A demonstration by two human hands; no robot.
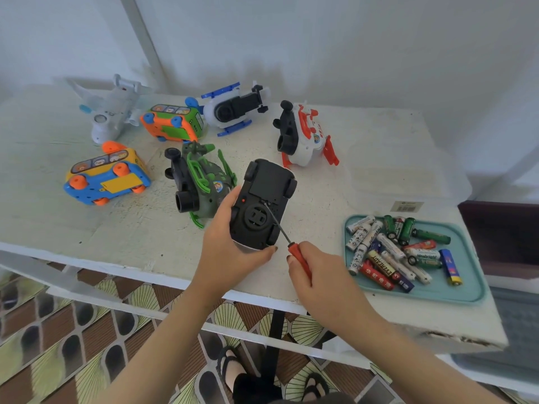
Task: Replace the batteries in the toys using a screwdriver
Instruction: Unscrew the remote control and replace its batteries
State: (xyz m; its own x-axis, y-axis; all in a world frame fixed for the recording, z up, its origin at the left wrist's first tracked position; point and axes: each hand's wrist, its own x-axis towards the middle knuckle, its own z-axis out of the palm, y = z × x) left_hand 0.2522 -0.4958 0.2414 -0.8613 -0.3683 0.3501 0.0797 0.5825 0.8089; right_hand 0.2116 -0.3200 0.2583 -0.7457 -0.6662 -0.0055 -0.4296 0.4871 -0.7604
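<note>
My left hand (230, 246) wraps round the near end of the car (262, 204), held belly-up over the bench (58, 217), its long axis running away from me. My right hand (318, 275), the nearer one, pinches the red handle of the screwdriver (287, 239). The shaft slants up and left from that hand, its tip at the screw by the near edge of the battery cover (269, 182). I judge the loosening turn depends on that line. Batteries (390, 252) lie in the tray (472, 295), right of my right hand.

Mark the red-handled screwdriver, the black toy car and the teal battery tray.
Red-handled screwdriver (295, 253): head view, handle.
Black toy car (268, 182): head view, underside panel.
Teal battery tray (455, 291): head view, bare floor.
</note>
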